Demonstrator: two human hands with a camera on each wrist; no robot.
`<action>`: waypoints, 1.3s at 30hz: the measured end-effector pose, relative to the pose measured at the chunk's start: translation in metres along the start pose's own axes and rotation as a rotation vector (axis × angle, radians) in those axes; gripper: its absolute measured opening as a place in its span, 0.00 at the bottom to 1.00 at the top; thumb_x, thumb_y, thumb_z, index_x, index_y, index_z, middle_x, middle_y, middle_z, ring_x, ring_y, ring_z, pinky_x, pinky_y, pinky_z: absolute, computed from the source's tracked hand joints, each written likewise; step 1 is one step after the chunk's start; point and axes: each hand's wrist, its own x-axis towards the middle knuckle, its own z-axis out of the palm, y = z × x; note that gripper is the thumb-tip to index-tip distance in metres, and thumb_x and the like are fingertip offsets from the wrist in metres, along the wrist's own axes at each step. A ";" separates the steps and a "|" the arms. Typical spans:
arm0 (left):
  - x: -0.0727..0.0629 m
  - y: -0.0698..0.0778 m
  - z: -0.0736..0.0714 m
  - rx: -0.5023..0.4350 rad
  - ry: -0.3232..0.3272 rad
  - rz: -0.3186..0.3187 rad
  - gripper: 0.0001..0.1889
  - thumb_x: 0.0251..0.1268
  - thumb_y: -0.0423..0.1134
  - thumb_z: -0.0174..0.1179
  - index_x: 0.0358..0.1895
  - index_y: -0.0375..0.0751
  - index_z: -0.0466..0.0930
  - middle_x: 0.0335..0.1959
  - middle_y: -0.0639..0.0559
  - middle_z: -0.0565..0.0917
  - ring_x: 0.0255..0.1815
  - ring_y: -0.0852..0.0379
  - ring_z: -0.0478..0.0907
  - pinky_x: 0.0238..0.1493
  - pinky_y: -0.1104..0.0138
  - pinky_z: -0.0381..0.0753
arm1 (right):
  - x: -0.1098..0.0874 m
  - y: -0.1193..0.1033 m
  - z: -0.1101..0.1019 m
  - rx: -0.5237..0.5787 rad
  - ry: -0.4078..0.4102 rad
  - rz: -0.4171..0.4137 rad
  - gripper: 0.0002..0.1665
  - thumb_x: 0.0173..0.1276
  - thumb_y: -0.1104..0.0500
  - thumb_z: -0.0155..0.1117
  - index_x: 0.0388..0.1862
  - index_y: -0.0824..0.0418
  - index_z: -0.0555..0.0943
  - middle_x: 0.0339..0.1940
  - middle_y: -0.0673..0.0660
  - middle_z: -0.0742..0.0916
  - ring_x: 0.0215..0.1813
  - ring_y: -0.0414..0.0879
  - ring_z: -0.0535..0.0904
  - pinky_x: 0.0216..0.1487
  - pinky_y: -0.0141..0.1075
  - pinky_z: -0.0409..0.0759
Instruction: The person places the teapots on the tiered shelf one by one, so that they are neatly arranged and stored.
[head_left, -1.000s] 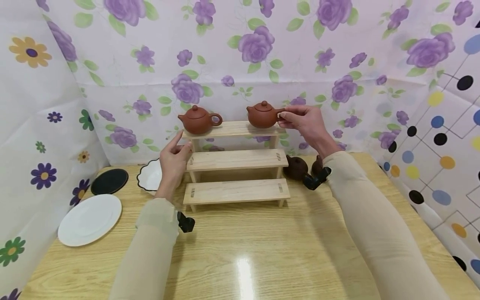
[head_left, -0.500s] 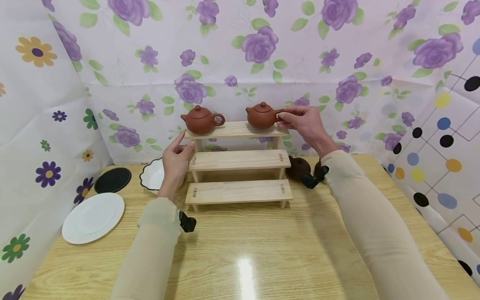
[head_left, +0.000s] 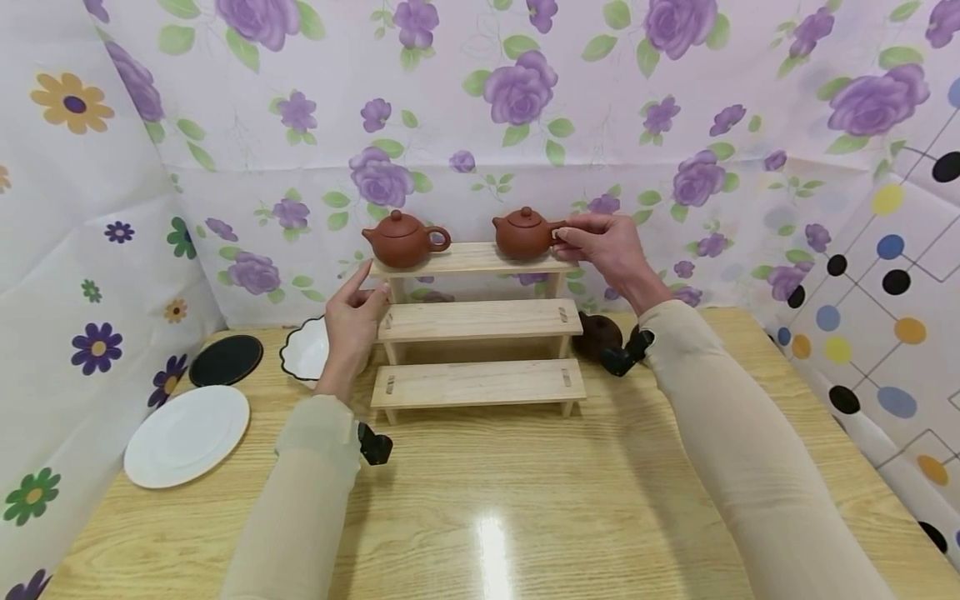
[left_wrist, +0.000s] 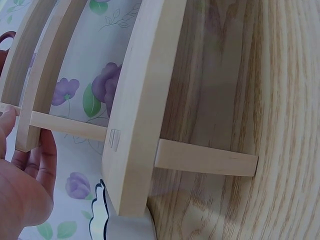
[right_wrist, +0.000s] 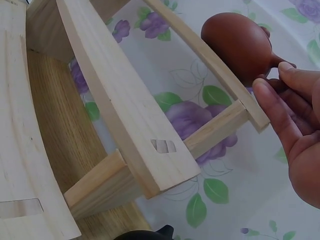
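In the head view my right hand (head_left: 603, 250) pinches the handle of a reddish-brown clay teapot (head_left: 522, 235) at the right end of the top shelf. The teapot is upright, its base right at the board, spout to the left. A second matching teapot (head_left: 400, 240) sits at the left end of that shelf, handle to the right. My left hand (head_left: 352, 318) holds the left side of the three-step wooden stand (head_left: 480, 386). In the left wrist view its fingers (left_wrist: 48, 160) curl round the end of a shelf. The lower two steps carry nothing.
A dark teapot (head_left: 598, 335) stands right of the stand, partly behind my right wrist's camera. To the left are a scalloped white bowl (head_left: 303, 352), a black round disc (head_left: 226, 360) and a white plate (head_left: 187, 437). Patterned cloth (head_left: 480, 125) hangs close behind the stand.
The right-hand teapot has come down slightly toward the top shelf, with my right hand still on its handle. My left hand keeps its place on the stand. The head view has shifted a little.
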 end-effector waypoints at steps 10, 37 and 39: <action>0.000 0.000 0.000 -0.002 0.000 0.001 0.28 0.77 0.43 0.66 0.77 0.59 0.74 0.32 0.65 0.82 0.35 0.66 0.77 0.34 0.76 0.75 | 0.002 -0.001 -0.006 0.032 -0.013 0.047 0.09 0.73 0.72 0.66 0.45 0.66 0.92 0.38 0.58 0.92 0.36 0.48 0.93 0.43 0.36 0.90; 0.000 -0.002 -0.001 0.014 0.001 -0.002 0.28 0.77 0.44 0.66 0.77 0.61 0.74 0.33 0.65 0.81 0.34 0.66 0.77 0.32 0.76 0.73 | 0.007 -0.004 -0.007 0.006 0.024 0.106 0.09 0.73 0.71 0.68 0.48 0.67 0.91 0.37 0.59 0.93 0.34 0.49 0.93 0.41 0.36 0.90; 0.001 -0.002 -0.001 0.011 0.000 -0.006 0.28 0.76 0.44 0.66 0.77 0.61 0.74 0.33 0.65 0.82 0.35 0.66 0.77 0.33 0.76 0.74 | 0.007 -0.004 -0.007 0.003 0.021 0.105 0.09 0.73 0.70 0.68 0.48 0.67 0.91 0.37 0.59 0.93 0.34 0.48 0.93 0.41 0.36 0.90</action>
